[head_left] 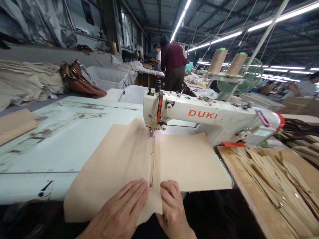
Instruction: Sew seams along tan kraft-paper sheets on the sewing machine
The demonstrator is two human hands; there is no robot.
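A beige fabric panel (112, 166) lies under the needle of a white sewing machine (179, 108) marked DUKI. Down its middle runs a narrow slot with a zipper (152, 162) in it, whose small metal pull shows partway along. My left hand (122, 209) rests flat on the panel, fingers stretched toward the slot's near end. To the right of the slot, my right hand (172, 207) has its fingers curled and grips the fabric's near edge, with the thumb underneath. Another flat beige part (189, 162) of the work spreads beneath the machine arm.
At right, a wooden board (251, 186) carries zipper strips (274, 179). A brown handbag (79, 79) and stacked fabric (27, 79) are at the left. Thread cones (218, 61) stand behind the machine. A person (173, 64) bends over a table farther back.
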